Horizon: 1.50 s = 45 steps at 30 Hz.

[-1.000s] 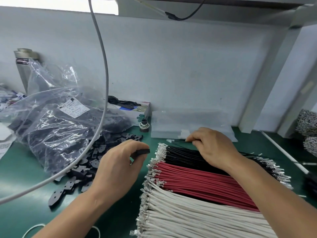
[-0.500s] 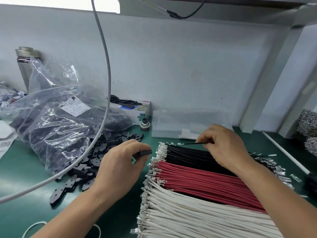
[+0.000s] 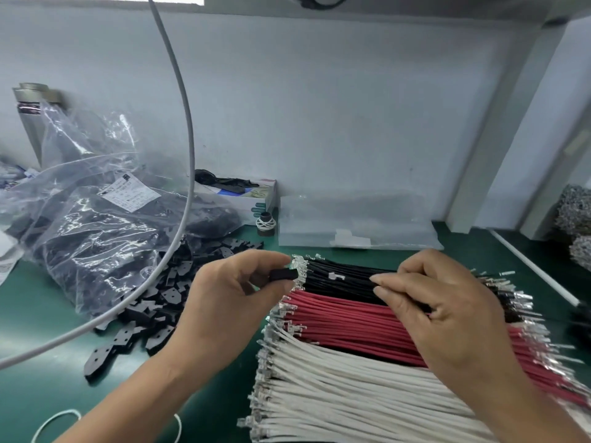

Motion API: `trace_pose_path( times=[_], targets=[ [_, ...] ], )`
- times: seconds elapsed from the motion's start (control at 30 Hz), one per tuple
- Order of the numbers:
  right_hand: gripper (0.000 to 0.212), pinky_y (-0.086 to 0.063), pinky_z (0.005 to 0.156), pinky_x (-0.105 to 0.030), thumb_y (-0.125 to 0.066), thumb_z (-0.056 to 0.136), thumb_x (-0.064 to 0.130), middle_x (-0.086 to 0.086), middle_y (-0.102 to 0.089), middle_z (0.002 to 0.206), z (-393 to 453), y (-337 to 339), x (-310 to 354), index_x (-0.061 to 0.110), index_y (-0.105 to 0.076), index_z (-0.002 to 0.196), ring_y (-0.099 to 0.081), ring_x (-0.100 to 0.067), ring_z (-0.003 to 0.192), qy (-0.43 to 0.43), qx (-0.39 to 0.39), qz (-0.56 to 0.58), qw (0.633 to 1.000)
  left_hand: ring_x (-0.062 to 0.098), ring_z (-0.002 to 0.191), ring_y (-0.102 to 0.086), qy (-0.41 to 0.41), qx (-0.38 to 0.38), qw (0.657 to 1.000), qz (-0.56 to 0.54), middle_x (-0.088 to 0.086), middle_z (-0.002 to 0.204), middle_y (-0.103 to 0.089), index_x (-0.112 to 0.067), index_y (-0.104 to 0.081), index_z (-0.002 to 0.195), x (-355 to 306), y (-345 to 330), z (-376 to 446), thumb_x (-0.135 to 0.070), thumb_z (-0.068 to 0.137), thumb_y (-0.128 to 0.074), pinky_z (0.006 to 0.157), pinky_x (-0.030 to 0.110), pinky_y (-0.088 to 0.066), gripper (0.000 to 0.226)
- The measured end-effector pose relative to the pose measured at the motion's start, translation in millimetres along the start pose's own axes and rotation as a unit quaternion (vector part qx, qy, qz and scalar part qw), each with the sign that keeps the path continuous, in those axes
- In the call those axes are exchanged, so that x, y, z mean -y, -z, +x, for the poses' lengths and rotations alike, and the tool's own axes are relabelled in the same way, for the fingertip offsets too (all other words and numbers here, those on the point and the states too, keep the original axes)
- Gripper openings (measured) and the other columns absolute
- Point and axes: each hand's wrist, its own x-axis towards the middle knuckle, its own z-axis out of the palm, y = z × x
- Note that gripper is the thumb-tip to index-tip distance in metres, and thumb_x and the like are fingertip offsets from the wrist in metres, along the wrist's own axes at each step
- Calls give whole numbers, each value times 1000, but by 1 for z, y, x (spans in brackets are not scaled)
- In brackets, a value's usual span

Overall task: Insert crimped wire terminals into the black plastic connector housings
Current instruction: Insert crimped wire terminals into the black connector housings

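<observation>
My left hand [image 3: 230,302] pinches a small black connector housing [image 3: 283,274] between thumb and forefinger, just left of the wire ends. My right hand [image 3: 444,311] hovers over the black wires [image 3: 339,287] and pinches one black wire, whose silver terminal [image 3: 335,276] points left toward the housing, a short gap away. Three flat rows of crimped wires lie on the green mat [image 3: 38,314]: black at the back, red wires [image 3: 345,324] in the middle, white wires [image 3: 335,385] nearest me.
A clear bag of black housings [image 3: 96,238] lies at the left, with loose black parts [image 3: 150,308] spilled before it. A grey cable [image 3: 188,139] arcs down across the left. A small box [image 3: 259,199], a black spool [image 3: 265,223] and a flat clear bag [image 3: 351,225] sit against the wall.
My right hand has lifted one black wire from the row and brought it down and left, its terminal nearer the housing. My left hand has held its place with the housing.
</observation>
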Motion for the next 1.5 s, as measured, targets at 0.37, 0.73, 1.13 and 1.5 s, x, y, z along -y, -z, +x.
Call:
trace_pose_path(
  times=[0.37,0.73,1.13,1.5],
  targets=[
    [20,-46,63,-25,-65,91,31,14,-55,82,-4,-3,12,26,-80,102,-58,-13,75,9,12,59,998,19,73,-75,58,83,983,-155,-3,82,-80,-38,-83,89,-18,-3,-7,-29,64,-87,70,23,-61,26],
    [21,-50,61,-32,-62,93,37,14,-55,82,-1,2,14,29,-80,100,-58,-11,75,18,32,56,998,21,72,-75,133,118,949,-260,13,84,-79,-18,-84,90,-29,-2,-7,-20,60,-87,69,22,-60,30],
    [12,-44,71,-20,-60,92,37,20,-58,88,-2,8,19,38,-72,92,-60,-6,88,0,74,34,997,20,72,-77,137,143,942,-272,14,84,-80,-15,-84,93,-31,0,-7,-8,67,-83,70,20,-60,28],
    [11,-48,52,-27,-66,93,23,11,-57,81,1,2,17,21,-77,90,-54,-10,71,88,18,-71,993,25,74,-73,77,122,980,-136,1,81,-79,-30,-83,91,-26,-3,-9,-23,67,-84,71,24,-61,25]
  ],
)
